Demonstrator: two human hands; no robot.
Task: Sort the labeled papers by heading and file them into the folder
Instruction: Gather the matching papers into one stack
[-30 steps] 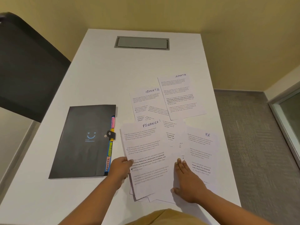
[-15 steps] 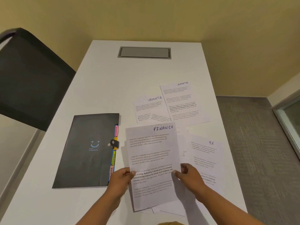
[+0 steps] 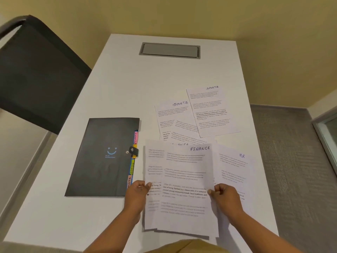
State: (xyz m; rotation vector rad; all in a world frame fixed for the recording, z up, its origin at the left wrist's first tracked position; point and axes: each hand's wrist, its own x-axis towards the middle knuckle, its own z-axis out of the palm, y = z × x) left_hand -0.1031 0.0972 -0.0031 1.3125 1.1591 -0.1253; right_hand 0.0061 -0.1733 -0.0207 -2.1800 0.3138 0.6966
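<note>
A sheet headed FINANCE is held just above the table, on top of another sheet. My left hand pinches the left edge of these sheets and my right hand pinches the right edge. An HR sheet lies to the right, partly under my right hand. Two SPORTS sheets lie overlapped further back. A black folder with a smiley logo, a snap clasp and coloured index tabs lies shut to the left.
The white table has a grey cable hatch at its far end. A dark chair stands at the left. Grey carpet and a yellow wall lie to the right and behind.
Both hands went from resting on the papers to pinching the FINANCE sheet's edges. The sheet has lifted and shifted right, squaring up over the pile.
</note>
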